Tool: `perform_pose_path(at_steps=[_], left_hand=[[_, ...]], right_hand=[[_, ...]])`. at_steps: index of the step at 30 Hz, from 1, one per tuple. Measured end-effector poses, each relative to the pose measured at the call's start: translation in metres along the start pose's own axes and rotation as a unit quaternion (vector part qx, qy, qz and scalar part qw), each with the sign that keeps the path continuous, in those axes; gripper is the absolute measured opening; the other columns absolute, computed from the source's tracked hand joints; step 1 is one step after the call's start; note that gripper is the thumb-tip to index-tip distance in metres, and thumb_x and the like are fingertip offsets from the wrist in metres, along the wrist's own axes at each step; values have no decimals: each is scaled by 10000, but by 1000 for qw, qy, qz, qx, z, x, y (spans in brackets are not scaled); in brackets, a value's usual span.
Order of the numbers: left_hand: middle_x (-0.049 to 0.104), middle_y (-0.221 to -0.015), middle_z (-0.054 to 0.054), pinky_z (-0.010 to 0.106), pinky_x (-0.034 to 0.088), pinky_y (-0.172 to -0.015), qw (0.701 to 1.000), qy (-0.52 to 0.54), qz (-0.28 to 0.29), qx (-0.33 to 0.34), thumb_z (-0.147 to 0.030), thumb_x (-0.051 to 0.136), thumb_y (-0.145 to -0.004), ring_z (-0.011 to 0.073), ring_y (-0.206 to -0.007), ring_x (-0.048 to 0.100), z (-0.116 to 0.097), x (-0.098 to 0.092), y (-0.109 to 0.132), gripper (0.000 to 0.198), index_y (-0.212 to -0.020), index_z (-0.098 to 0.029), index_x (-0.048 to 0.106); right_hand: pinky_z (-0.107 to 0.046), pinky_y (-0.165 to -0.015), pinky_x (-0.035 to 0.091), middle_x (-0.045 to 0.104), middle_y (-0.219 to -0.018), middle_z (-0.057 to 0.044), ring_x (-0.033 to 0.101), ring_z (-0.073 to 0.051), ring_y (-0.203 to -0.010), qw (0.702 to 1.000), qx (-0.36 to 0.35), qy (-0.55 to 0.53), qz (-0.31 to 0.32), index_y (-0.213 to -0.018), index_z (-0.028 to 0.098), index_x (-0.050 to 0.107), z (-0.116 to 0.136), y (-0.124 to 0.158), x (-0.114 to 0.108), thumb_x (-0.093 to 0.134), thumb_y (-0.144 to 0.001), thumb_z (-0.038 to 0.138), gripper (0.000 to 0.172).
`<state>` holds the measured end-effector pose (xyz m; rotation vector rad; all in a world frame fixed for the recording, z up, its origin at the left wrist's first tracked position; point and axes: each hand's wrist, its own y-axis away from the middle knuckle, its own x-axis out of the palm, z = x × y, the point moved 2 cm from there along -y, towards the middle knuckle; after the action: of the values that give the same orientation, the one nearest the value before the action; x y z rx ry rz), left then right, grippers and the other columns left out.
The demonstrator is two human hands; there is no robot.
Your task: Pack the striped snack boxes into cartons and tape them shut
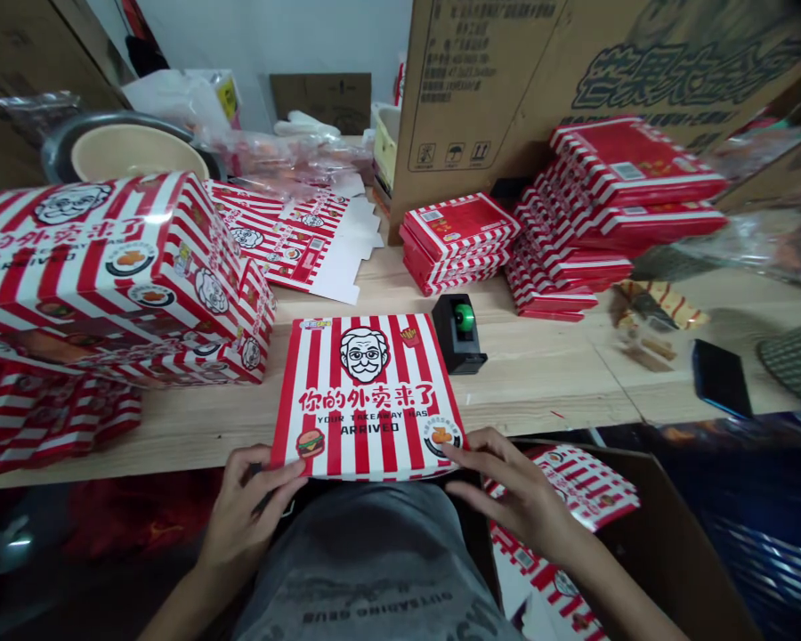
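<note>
A red-and-white striped takeaway box (370, 401) lies closed, printed side up, at the table's front edge before me. My left hand (257, 494) grips its near left corner, with fingertips on the front edge and the top. At the near right corner my right hand (517, 490) has fingers on the lid and the thumb below the front edge. Just behind the box's right side stands a black tape dispenser (459, 334) with a green roll. The underside of the box is hidden.
Flat striped cardboard blanks (294, 236) lie behind. Striped boxes are piled at left (107, 276); red flat boxes form a short stack (460, 240) and a taller, leaning stack (594, 214). A phone (721, 378) lies at right. Below the table edge, an open carton (667, 516) holds striped cardboard.
</note>
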<state>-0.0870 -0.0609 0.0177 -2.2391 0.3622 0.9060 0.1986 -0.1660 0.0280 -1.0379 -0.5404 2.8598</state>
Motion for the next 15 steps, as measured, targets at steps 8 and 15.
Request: perform_pose_path(at_steps=[8,15], left_hand=[[483,-876,8,204,470,-630,998,-21,-4,61,-125,550,-800,104,-773,529,6,-2,-2,226,-941,-282,631],[450,-902,9,239,486,-673,994,-50,-56,79,-72,555,-782,117,-809,527,3,6,-2,250,-927,-272,596]], right_hand=[[-316,-715,523,561,-986,-51,572,-188,-901,967,-52,219,-119,-1150,341,532,-9,12,15,629,-757,147,449],[-475,-1023,287,617,-1159,-43,481,-211,-1165,948,-148,276,-51,-1114,274,545,7,-10,36,554,-816,176,314]])
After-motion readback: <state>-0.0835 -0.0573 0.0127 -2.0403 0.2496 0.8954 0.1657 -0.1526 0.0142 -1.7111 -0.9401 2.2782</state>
